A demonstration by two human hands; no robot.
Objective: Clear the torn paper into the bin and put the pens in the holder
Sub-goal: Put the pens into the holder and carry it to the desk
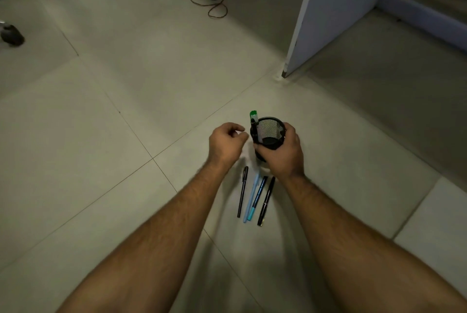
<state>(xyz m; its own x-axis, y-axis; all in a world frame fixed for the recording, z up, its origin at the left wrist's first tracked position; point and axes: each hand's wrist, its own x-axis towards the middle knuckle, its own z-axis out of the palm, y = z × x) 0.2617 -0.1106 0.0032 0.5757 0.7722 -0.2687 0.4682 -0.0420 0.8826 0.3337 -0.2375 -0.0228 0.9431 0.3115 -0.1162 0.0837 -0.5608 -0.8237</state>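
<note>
Holder (268, 133) base hidden by right hand (284, 154)

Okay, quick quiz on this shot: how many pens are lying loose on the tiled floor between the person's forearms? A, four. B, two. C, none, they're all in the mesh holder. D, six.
A: four pens lie side by side on the pale tiled floor: a slim black pen, a light blue pen, a dark teal-tipped pen and a black gold-trimmed pen.
</note>
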